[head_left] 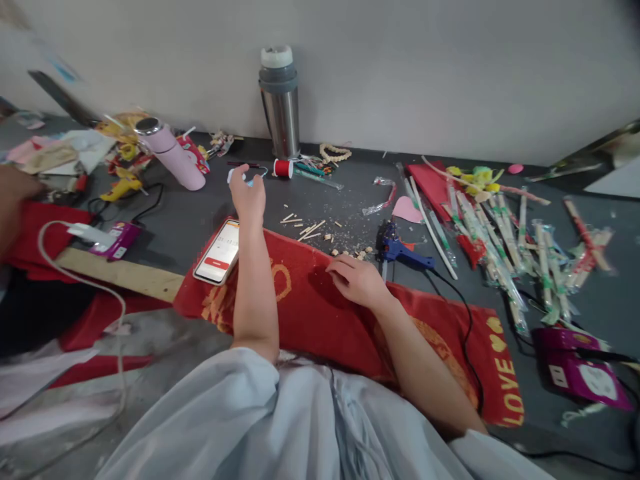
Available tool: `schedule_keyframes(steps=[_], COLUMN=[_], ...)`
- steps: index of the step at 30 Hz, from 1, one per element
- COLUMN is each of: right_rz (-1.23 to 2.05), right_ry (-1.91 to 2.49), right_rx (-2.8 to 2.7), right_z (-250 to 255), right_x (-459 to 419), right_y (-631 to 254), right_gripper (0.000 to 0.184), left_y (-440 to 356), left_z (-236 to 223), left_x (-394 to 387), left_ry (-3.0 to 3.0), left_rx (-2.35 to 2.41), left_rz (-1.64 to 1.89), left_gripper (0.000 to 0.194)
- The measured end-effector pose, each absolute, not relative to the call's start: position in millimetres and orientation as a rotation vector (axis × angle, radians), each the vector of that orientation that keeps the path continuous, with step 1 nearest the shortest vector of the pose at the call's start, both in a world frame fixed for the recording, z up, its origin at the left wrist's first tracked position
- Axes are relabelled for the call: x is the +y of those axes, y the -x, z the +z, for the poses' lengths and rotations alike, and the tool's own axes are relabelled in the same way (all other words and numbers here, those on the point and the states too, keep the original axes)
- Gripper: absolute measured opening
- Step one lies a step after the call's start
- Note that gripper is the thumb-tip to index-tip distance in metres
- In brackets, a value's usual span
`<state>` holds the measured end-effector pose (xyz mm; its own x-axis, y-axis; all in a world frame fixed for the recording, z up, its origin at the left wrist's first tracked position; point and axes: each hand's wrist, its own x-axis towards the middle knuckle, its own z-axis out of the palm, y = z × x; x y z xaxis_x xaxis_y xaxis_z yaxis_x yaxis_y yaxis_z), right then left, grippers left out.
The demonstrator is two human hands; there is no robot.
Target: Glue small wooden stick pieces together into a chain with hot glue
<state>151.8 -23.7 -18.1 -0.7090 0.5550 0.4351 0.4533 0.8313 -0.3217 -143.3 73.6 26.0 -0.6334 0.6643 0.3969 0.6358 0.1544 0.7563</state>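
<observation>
My left hand (249, 199) is stretched out over the back of the dark table. Its fingers are bent around a small white thing (231, 176) with a bit of blue, mostly hidden by the hand. Just right of it stands a spool of red thread (283, 169). My right hand (361, 281) rests low over the red towel (310, 307), fingers loosely curled and apart, with nothing seen in them. Small wooden bits (361, 254) and short sticks (311, 230) lie beyond it. A blue glue gun (405, 252) is to its right.
A phone (218, 252) lies on the towel beside my left forearm. Behind stand a steel thermos (281, 103) and a tilted pink bottle (173, 155). Wrapped sticks (493, 243) and a purple box (580, 367) with cables fill the right. Another person's arm (17, 200) shows at left.
</observation>
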Motion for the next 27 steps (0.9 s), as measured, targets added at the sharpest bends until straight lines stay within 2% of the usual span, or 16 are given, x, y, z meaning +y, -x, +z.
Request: schedule_keyframes(steps=[7, 12, 16, 20, 27], right_rz=[0.248, 0.291, 0.331, 0.331, 0.321], right_ry=[0.723, 0.692, 0.721, 0.713, 0.720], right_rx=[-2.467, -2.453, -2.459, -2.446, -2.442], right_z=[-16.4, -16.6, -18.5, -19.0, -19.3], right_x=[-24.2, -23.2, -22.0, -21.5, -21.5], right_y=[-149.9, -149.6, -150.3, -150.2, -149.4], right_gripper=[0.019, 0.019, 0.020, 0.020, 0.019], left_y=[136.6, 130.3, 128.6, 129.4, 131.7], left_z=[18.2, 16.2, 11.0, 7.5, 3.7], left_x=[65.5, 64.5, 66.0, 66.7, 67.3], left_ry=[-1.182, -1.284, -1.336, -1.360, -1.368], left_rx=[2.332, 2.292, 2.287, 2.342, 2.387], left_rz=[1.616, 1.673, 1.715, 1.670, 1.668], left_gripper=[0.041, 0.029, 0.039, 0.029, 0.028])
